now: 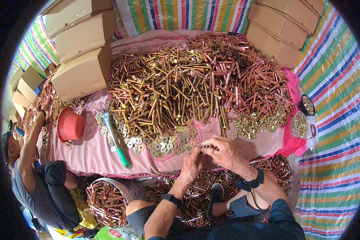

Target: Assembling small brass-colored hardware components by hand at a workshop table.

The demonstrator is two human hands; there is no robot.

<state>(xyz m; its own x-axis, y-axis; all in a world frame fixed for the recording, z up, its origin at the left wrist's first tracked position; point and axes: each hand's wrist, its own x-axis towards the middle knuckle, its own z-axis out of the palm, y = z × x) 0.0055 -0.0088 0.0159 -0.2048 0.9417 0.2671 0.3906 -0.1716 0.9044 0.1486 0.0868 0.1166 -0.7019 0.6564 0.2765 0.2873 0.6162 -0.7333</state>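
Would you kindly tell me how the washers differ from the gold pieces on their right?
The washers are flat rings; the gold pieces are chunkier. The washers look broader and mostly greyer than the gold pieces. Both lie loose on the pink cloth.

We see bolts (164, 90) heaped on a cloth (86, 154), washers (159, 147) before them, nuts (250, 128) right of the washers, a tub (70, 125) to the left.

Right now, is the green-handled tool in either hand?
No, the tool lies on the pink cloth, apart from left hand and right hand.
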